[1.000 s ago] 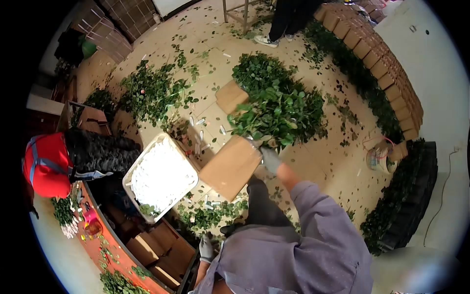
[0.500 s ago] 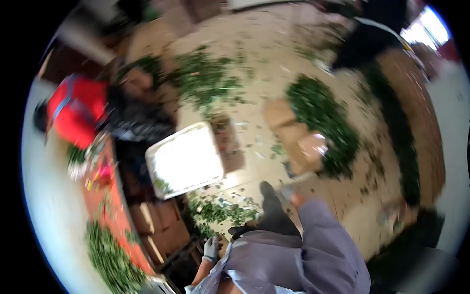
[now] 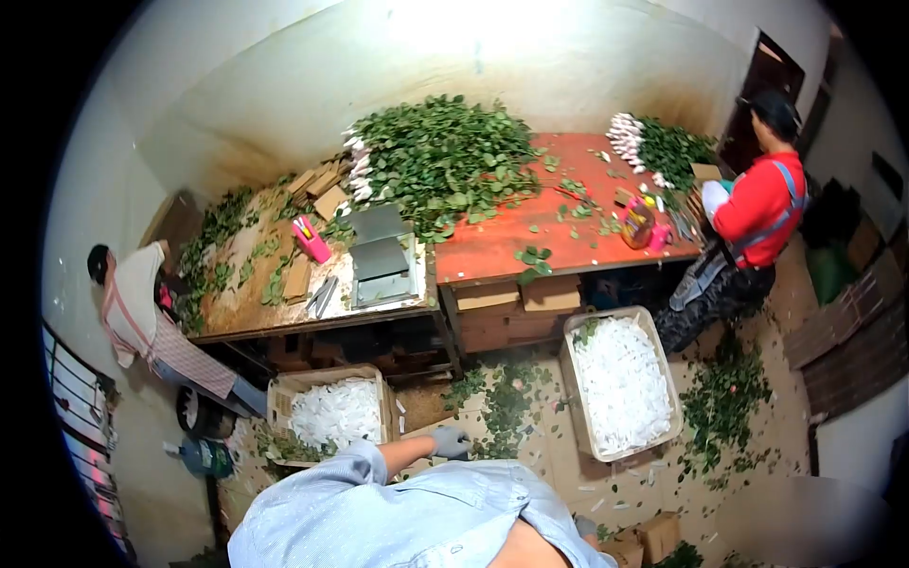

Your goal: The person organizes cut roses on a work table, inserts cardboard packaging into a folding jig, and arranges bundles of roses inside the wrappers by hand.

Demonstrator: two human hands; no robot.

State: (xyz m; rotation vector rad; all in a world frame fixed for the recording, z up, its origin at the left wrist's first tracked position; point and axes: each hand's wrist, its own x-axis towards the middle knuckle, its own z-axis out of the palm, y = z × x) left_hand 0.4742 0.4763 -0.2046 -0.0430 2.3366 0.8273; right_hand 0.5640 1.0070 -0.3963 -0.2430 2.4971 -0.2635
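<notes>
My left hand [image 3: 451, 442], in a grey glove, hangs over the leaf-strewn floor in front of my body. Its fingers are loosely bent and a little apart, and nothing shows in them. It is between a crate of white pieces [image 3: 333, 413] on the left and a larger white-filled crate [image 3: 620, 386] on the right. My right hand [image 3: 585, 525] is mostly hidden beside my shirt at the bottom, so its fingers cannot be made out. Cardboard boxes [image 3: 660, 538] lie close to it on the floor.
A red-topped table [image 3: 587, 241] and a wooden table [image 3: 237, 308] stand ahead, with a large leafy pile [image 3: 445, 156] on top. A person in red [image 3: 772, 204] is at the right end, another person in an apron [image 3: 142, 303] at the left. Greenery [image 3: 724, 407] covers floor at right.
The view has swung left to the tables. My right hand, earlier at a cardboard piece by the greenery, is now low beside my body. My left hand now reaches out in front of me.
</notes>
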